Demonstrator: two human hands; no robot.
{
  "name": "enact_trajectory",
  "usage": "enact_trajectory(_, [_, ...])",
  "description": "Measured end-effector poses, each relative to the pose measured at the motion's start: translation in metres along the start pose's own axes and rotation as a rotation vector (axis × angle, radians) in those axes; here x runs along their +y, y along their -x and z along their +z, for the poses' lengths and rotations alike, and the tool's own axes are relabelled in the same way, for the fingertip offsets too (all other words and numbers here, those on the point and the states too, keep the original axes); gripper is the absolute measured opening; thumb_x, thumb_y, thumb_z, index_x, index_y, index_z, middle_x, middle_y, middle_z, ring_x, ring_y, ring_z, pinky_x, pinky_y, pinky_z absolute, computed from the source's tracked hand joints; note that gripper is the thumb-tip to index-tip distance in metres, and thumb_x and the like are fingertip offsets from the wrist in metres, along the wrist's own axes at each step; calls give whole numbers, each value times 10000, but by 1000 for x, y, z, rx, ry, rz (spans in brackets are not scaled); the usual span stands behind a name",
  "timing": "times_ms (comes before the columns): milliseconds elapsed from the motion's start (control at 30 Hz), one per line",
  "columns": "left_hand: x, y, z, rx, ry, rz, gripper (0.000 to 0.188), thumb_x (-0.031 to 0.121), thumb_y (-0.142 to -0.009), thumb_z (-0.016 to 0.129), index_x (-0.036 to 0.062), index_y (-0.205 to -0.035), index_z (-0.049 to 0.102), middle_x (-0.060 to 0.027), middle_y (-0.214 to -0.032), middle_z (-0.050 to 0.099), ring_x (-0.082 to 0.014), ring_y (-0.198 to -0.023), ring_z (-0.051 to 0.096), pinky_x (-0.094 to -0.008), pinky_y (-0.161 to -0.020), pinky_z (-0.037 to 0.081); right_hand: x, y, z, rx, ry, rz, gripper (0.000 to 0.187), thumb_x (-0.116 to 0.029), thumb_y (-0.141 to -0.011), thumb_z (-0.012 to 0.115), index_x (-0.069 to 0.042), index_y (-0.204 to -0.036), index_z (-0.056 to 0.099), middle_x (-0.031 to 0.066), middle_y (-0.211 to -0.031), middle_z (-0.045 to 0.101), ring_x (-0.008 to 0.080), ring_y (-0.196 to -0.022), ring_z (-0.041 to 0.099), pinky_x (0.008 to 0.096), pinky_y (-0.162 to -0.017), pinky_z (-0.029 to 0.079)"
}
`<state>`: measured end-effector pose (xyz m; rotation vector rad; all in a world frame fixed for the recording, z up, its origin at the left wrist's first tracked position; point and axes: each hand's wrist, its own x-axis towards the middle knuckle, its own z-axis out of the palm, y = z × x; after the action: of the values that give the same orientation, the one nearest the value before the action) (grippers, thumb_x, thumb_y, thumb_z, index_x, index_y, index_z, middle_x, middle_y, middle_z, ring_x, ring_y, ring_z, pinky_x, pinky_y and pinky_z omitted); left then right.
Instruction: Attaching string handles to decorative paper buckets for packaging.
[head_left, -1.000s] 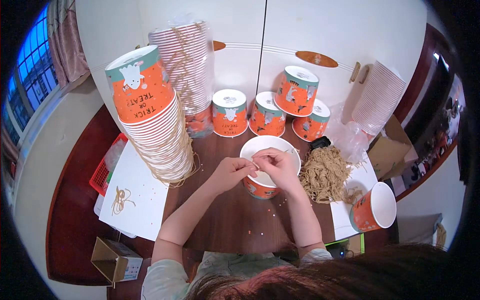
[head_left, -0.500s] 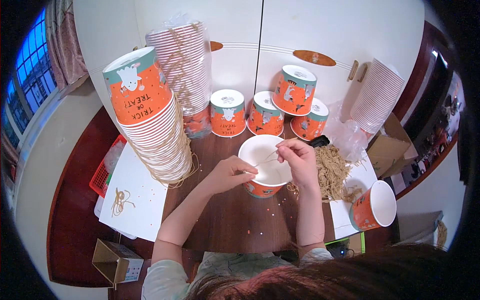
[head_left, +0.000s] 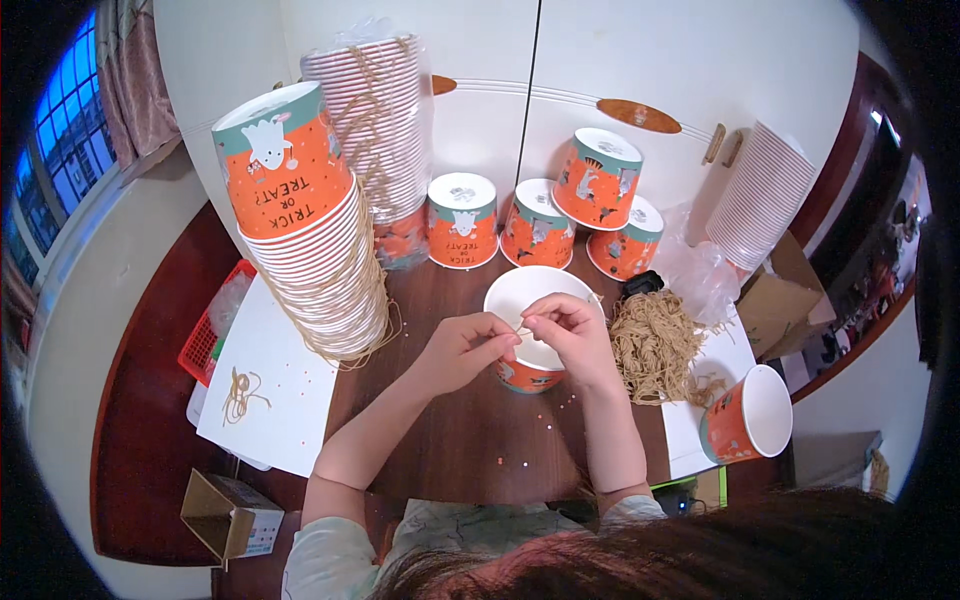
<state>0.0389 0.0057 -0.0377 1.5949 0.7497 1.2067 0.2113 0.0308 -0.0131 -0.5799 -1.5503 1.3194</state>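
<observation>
Over the mouth of an upright orange paper bucket [head_left: 528, 379] with a white inside, my two hands meet. My left hand [head_left: 468, 348] is closed in a pinch on a thin tan cord [head_left: 521, 332]. From the other side, my right hand [head_left: 570, 335] pinches the same cord close to the left fingertips. The fingers partly hide the cord, and I cannot tell whether it passes through the bucket wall. Just right of my right forearm lies a heap of tan cords [head_left: 655, 348].
A tall leaning stack of nested buckets [head_left: 315, 270], draped with cords, stands at left; a bagged stack [head_left: 375, 130] is behind it. Several upside-down buckets [head_left: 463, 225] line the back. One bucket [head_left: 735, 420] lies tilted on white paper [head_left: 690, 458] at right. Loose cords [head_left: 240, 398] lie at left.
My right hand has come down and left, bringing its fingertips up to the left hand's. The cord stretch between them has shortened. The view has shifted slightly.
</observation>
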Motion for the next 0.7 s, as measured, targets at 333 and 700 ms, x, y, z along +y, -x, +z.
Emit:
enact_trajectory(333, [12, -5, -14, 227, 63, -114, 108, 52, -819, 542, -2, -902, 584, -49, -711, 604, -96, -665, 567, -215, -636, 444, 23, -11, -8, 0, 220, -55, 162, -67, -824, 520, 3, -967, 555, 102, -853, 628, 158, -787, 603, 266, -692, 465])
enact_trajectory(700, [-3, -11, -26, 359, 410, -102, 110, 110, -863, 473, 31, -797, 514, -17, -630, 514, -100, -588, 519, -226, -558, 419, 35, -10, -14, -472, 1039, 76, 290, -220, -801, 483, -67, -1047, 479, 153, -741, 608, 332, -745, 581, 395, -660, 444])
